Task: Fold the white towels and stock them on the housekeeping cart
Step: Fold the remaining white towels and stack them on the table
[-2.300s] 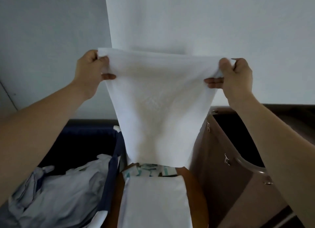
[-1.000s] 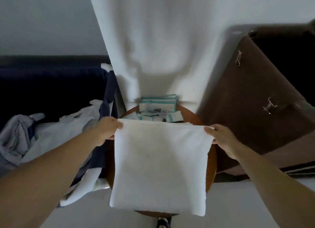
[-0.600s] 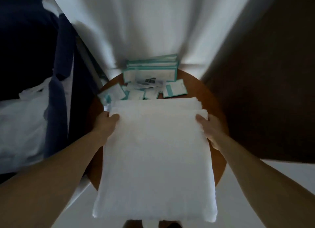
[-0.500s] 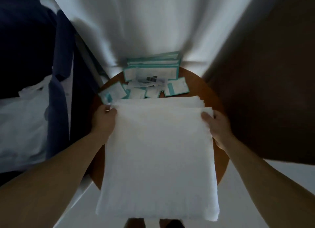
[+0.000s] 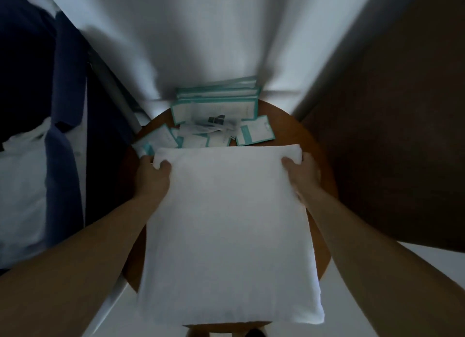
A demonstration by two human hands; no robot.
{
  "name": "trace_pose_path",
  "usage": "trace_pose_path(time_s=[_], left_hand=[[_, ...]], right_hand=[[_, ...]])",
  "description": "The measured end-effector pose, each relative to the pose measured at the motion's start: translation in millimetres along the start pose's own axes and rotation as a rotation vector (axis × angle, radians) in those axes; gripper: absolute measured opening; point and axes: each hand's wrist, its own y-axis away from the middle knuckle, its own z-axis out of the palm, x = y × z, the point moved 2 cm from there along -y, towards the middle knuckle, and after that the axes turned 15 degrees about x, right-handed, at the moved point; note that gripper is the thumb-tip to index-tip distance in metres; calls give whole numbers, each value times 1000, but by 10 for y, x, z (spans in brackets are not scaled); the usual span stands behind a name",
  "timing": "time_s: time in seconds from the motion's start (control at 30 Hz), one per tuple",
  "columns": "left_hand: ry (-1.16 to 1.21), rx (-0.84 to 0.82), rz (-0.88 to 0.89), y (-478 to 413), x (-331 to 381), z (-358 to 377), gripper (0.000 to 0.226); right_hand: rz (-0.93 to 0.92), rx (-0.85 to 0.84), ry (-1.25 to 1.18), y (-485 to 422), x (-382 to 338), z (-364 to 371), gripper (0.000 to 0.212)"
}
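On the far left stands a dark blue laundry bag with pale linen inside, just beside the round wooden counter. If the cloth slides off on that side, it could fall among the unfolded pieces. The left hand pinches the far left corner of the white towel, with the thumb on top and the other fingers hidden below the cloth. The towel lies flat on the counter and covers most of it. Its two near corners reach past the round rim and hang free, so I judge that their weight could pull the towel toward the person once the hold is released. The far edge looks thick, as if there are several layers, but I cannot tell whether this is one folded towel or more in a pile. In either case, an uneven pull from one side may shift the layers and spoil the fold. Just beyond this edge lie teal and white packets, some touching the towel, and a push forward could sweep them off the counter. The right hand pinches the far right corner in the same manner. Close on the right is a brown panel, which the elbow could hit when lifting.
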Motion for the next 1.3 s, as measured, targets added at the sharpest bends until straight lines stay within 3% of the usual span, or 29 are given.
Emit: trace_pose_path(time_s=[0.2, 0.27, 0.5, 0.57, 0.63, 0.77, 0.9, 1.13, 1.3], left_hand=[[79, 27, -112, 210, -249, -219, 64], [55, 23, -122, 334, -388, -291, 67], [9, 10, -137, 907, -842, -494, 62], [-20, 39, -154, 1098, -1008, -542, 61], [-49, 92, -158, 1273, -1183, -586, 62], [-107, 139, -104, 1576, -1513, -712, 58], [-66, 92, -57, 1719, -1653, -825, 41], [46, 97, 136, 1711, -1708, -919, 33], [-72, -58, -8, 1835, -2049, -840, 43]], right_hand=[[84, -27, -31, 86, 222, -199, 64], [97, -76, -15, 149, 366, -259, 54], [93, -203, -66, 534, 735, -488, 34], [103, -221, -24, 666, 867, -549, 42], [95, -198, 26, 798, 1025, -600, 48], [72, -140, 23, 1103, 1377, -700, 37], [18, -99, 170, 1491, 1615, -744, 53], [-198, 176, 115, 1630, 1608, -827, 41], [-122, 113, 291, 1636, 1887, -756, 56]])
